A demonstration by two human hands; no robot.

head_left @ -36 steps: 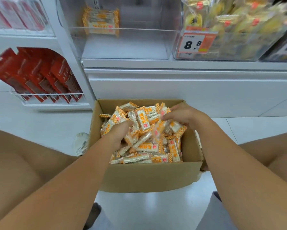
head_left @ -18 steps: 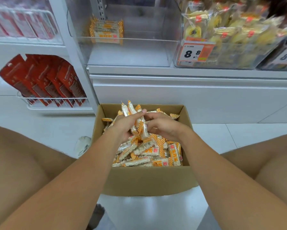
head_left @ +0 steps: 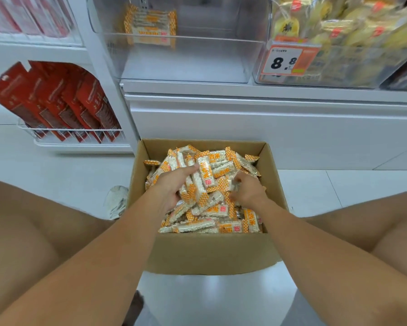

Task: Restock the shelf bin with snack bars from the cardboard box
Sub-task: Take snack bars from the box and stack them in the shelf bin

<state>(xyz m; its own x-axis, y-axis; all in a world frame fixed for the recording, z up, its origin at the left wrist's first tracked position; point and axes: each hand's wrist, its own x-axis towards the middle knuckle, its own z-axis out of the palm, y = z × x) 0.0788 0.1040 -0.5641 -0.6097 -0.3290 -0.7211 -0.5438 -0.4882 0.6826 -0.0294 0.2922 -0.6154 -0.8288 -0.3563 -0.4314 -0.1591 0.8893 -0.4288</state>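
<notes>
An open cardboard box (head_left: 207, 252) stands on the floor between my knees, heaped with orange-and-white wrapped snack bars (head_left: 223, 210). My left hand (head_left: 174, 187) grips a bunch of several bars (head_left: 203, 176) held upright over the pile. My right hand (head_left: 247, 191) is down in the pile just right of that bunch, its fingers curled round bars. Above, the clear shelf bin (head_left: 186, 60) holds a small stack of the same bars (head_left: 150, 24) at its back left.
A neighbouring clear bin (head_left: 339, 64) at the upper right holds yellow snack packs behind an 8.8 price tag (head_left: 289, 61). Red packets (head_left: 56, 102) stand in a white wire rack at the left. A white shelf base (head_left: 268, 128) rises behind the box. My knees flank the box.
Both hands met over the box and gathered bars into my left hand. My right hand has since dropped back into the pile at the right.
</notes>
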